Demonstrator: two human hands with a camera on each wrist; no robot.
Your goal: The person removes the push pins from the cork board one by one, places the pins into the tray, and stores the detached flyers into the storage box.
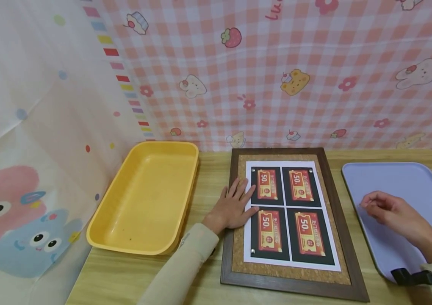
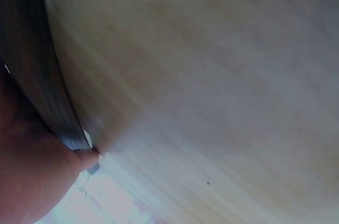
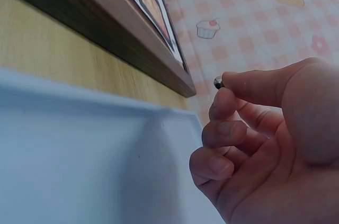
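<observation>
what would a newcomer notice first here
The framed cork board at the table's centre, bearing a sheet of four red coupons, with the left hand flat on its left edge. To its right, the right hand pinches a small pin above the lilac tray; a yellow tray lies left.

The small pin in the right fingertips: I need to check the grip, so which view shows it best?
The right wrist view: the small dark pin sits close up, pinched between thumb and forefinger of the right hand above the blue tray. The head view shows only that hand's curled fingers; the pin is too small. The left wrist view misses it.
</observation>
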